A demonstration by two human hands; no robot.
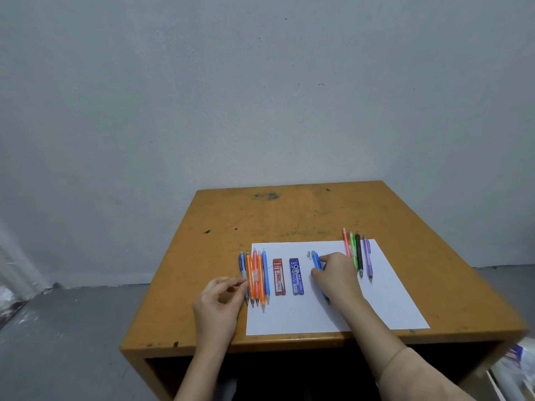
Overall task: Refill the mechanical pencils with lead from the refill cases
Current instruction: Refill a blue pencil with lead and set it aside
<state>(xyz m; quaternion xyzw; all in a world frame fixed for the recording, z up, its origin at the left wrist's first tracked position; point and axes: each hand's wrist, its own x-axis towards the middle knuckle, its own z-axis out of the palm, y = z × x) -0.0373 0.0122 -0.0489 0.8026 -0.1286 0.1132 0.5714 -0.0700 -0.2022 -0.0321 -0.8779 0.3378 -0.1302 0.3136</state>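
At the wall-side table, top surface:

1. Table (289, 215): orange-brown wood, scuffed with dark marks, its far edge against a grey wall (260, 96).
2. Sheet of white paper (385, 302): lies flat on the near half of the table and carries nearly all the items.
3. Right hand (337, 273): over the middle of the paper, fingers curled round a light-blue pencil (316, 260). The pencil's cap end sticks out past the fingers toward the wall and its tip shows below the hand. Cannot tell whether it is lifted off the paper.
4. Left hand (220, 299): at the paper's left edge, thumb and forefinger pinched together on a thin lead (254, 275) that slants up and right across the left pencils.
5. Left pencils (265, 273): five side by side, blue, orange, pink, orange, blue, tips toward the person, straddling the paper's left edge.
6. Right pencils (359, 253): four side by side at the paper's far right corner, red, green, black, purple.
7. Red refill case (278, 276): flat on the paper, just right of the left pencils.
8. Blue refill case (296, 276): flat, just beside the red one, between it and the right hand.
9. Small pale cap (308, 254): on the paper, just left of the held pencil's top end.
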